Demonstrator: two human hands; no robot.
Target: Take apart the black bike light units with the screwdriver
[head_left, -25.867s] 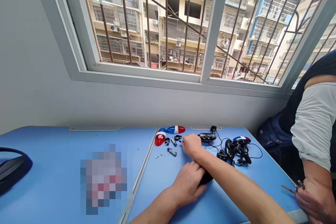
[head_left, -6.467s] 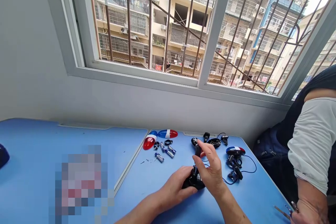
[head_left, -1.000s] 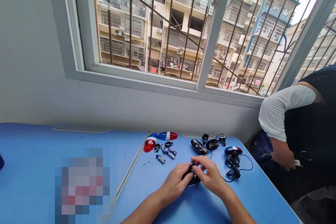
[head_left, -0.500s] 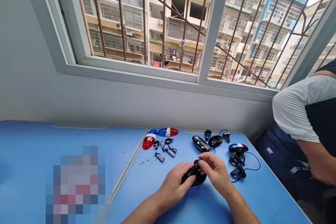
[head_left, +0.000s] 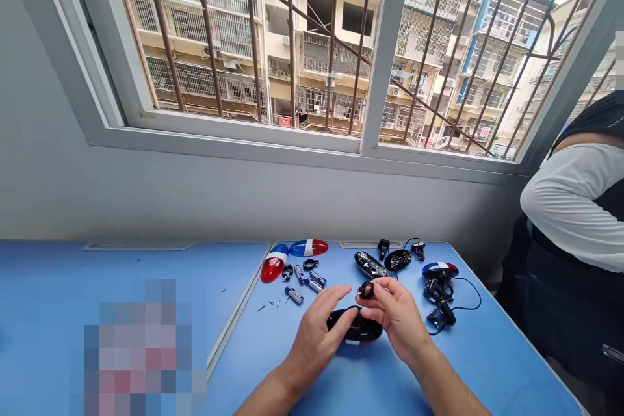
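A black oval light housing (head_left: pixel 368 330) lies on the blue table, a strip of white and red showing under its near edge. My left hand (head_left: pixel 316 327) is at its left end, thumb and forefinger spread apart, the thumb over the housing. Just above the housing, my right hand (head_left: pixel 400 315) pinches a small black clamp (head_left: pixel 365 290) between thumb and fingertips. The clamp is raised clear of the housing. My right hand's lower fingers are close to the housing's right end; whether they touch it I cannot tell.
Red, white and blue covers (head_left: pixel 275 262), batteries (head_left: pixel 294 295), black ring clamps (head_left: pixel 310 264) and screws (head_left: pixel 271 303) lie left. Opened black housings (head_left: pixel 370 265) lie behind my hands. An assembled light (head_left: pixel 440 270) with a cable is right. Another person's white sleeve (head_left: pixel 575 201) shows beyond the table.
My right hand has lifted the black clamp up off the housing. My left fingers have spread apart. The other person's arm has shifted, and the view has turned slightly.
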